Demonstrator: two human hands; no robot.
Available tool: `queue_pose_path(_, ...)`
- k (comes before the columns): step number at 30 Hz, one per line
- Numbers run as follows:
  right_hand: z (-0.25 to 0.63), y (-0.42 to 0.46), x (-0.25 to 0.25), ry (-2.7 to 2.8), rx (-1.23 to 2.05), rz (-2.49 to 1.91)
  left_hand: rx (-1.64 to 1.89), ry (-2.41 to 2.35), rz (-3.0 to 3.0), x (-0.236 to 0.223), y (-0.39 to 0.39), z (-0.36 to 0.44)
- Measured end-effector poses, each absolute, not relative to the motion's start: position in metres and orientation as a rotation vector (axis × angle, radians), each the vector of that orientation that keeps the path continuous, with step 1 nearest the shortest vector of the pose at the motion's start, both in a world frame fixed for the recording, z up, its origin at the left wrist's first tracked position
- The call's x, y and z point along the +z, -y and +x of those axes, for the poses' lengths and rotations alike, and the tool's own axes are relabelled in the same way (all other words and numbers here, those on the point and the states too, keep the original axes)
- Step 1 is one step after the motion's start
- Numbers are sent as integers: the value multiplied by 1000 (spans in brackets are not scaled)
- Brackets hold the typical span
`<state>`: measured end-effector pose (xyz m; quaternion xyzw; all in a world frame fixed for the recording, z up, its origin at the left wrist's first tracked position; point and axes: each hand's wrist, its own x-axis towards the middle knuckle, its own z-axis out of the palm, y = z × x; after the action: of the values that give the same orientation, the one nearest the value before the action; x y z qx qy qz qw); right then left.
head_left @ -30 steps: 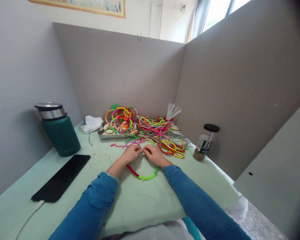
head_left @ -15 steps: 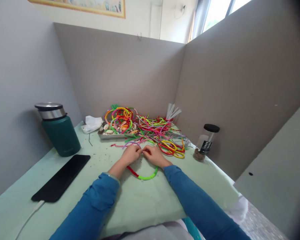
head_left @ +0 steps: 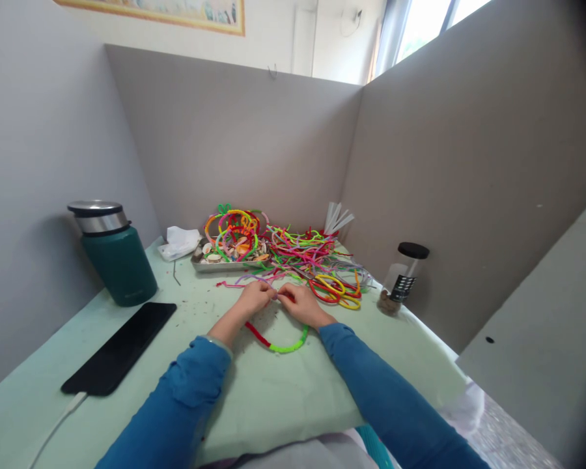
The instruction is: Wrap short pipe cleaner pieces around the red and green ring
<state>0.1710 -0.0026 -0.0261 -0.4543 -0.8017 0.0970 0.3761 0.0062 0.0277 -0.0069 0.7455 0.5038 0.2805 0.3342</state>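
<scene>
A curved hoop (head_left: pixel 283 349), wrapped in red, light green and green fuzzy stems, arcs below my hands near the middle of the table. My left hand (head_left: pixel 254 301) is closed in a pinch at a purple pipe cleaner (head_left: pixel 251 277), whose loose length curves up behind the fingers. Beside it, fingertips almost touching, my right hand (head_left: pixel 303 305) pinches the far part of the hoop. The stretch of hoop under both hands is mostly hidden. A pink pipe cleaner (head_left: pixel 229 284) lies just behind my left hand.
A metal tray (head_left: pixel 229 266) holds shells and several colourful rings. Right of it lies a heap of pipe cleaners (head_left: pixel 303 244). A green bottle (head_left: pixel 120 260) and a phone (head_left: pixel 120 348) with a cable stand left; a black-lidded jar (head_left: pixel 403 280) is right. Grey partitions (head_left: pixel 234 130) surround the table.
My left hand has shifted slightly left, opening a small gap from my right hand. The purple pipe cleaner's loop lies flatter, and the hoop's red end has moved slightly left.
</scene>
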Motion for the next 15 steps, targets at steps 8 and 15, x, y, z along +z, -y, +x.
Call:
queue_pose_path(8,172,-2,-31,2044,210,-1258,822,-1385,2202,-11,-30,8)
queue_pose_path(15,173,-4,-32,2034,194,-1273,916,-1287,2278,-9,-26,6)
